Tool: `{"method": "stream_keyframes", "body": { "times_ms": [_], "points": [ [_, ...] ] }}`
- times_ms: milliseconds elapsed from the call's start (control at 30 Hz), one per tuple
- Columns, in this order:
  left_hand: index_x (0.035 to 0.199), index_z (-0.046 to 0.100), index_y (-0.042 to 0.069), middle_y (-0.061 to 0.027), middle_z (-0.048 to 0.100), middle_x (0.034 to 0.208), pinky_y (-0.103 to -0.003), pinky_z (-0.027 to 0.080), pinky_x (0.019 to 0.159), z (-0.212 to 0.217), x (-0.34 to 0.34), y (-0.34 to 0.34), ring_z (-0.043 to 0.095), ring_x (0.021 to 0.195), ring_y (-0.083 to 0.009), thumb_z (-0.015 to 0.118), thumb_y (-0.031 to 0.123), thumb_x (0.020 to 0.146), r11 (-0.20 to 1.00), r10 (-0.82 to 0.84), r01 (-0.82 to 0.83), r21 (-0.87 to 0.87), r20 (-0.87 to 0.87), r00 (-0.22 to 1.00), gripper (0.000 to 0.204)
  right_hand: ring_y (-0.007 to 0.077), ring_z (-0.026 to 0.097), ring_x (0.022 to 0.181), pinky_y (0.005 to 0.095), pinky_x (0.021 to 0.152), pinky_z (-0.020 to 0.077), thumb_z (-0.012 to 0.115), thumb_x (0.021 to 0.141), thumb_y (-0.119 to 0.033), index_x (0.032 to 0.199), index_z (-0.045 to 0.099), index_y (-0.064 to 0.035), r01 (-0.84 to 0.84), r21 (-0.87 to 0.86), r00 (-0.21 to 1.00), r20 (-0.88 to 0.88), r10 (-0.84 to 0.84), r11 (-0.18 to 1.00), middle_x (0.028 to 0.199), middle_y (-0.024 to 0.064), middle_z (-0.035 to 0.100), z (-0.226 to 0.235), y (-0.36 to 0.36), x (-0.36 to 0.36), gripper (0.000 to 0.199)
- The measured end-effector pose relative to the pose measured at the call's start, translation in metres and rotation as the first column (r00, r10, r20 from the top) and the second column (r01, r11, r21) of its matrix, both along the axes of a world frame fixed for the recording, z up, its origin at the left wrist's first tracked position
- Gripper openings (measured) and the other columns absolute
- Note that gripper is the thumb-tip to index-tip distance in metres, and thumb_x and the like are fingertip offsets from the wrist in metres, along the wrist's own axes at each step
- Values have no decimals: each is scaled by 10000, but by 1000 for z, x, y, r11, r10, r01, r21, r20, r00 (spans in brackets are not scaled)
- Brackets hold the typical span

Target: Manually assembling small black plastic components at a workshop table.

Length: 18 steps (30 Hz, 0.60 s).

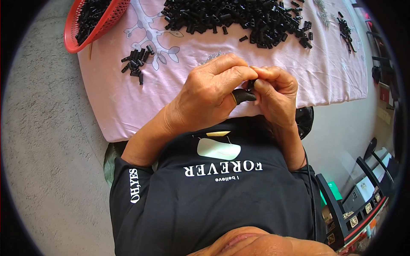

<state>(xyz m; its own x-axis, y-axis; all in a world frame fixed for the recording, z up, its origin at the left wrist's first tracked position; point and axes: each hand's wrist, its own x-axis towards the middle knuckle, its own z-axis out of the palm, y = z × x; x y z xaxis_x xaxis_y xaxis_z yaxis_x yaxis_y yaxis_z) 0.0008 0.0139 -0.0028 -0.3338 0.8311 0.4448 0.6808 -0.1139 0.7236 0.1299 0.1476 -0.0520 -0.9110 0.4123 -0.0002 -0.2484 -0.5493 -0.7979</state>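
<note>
Nearer the wearer than the big heap of black parts (273,25), cut off above, the left hand (209,87) and right hand (277,89) pinch a small black part (251,83), mostly hidden. Left of the heap: a small cluster (136,62), a cropped red basket (105,30). Below it, white lettering (222,170) crosses a black shirt (230,205).

Black shirt (222,200); black thumb cover (244,96)

A small black piece (251,84) sits pinched in the right hand's (278,90) fingertips, with those of the left hand (208,88) close about it, right of centre in the frame's upper half. Fingers hide most of its shape.
</note>
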Motion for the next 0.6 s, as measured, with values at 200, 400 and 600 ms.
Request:
{"method": "stream_keyframes", "body": {
  "times_ms": [200, 400, 600],
  "points": [
    [1008, 668, 8, -110, 664, 930, -292, 559, 667, -5, 4, 1, 672, 770, -217, 741, -75, 698, 996, 27, -26, 90, -2, 1000, 329, 99, 617, 649, 191, 569, 490, 608, 928, 48, 1154, 666, 23, 26, 65, 999, -24, -25, 998, 939, 119, 697, 0, -2, 3, 234],
    [1037, 662, -13, -121, 636, 944, -281, 506, 715, 1, -36, -28, 625, 806, -207, 703, -65, 737, 967, 231, -229, -112, 8, 973, 307, 105, 621, 727, 218, 659, 499, 522, 1011, -73, 1388, 488, 13, 37, 175, 999, -27, -33, 984, 1010, 154, 699, 4, -5, -6, 388],
    [1017, 651, 44, -101, 617, 1020, -400, 479, 844, -21, -85, -80, 594, 945, -305, 721, 43, 736, 788, 449, -589, -179, -488, 749, 290, 109, 631, 777, 220, 701, 502, 534, 1001, -50, 1310, 544, 18, -3, 200, 999, 32, -3, 980, 1030, 135, 689, 4, -2, -5, 317]
  ]
}}
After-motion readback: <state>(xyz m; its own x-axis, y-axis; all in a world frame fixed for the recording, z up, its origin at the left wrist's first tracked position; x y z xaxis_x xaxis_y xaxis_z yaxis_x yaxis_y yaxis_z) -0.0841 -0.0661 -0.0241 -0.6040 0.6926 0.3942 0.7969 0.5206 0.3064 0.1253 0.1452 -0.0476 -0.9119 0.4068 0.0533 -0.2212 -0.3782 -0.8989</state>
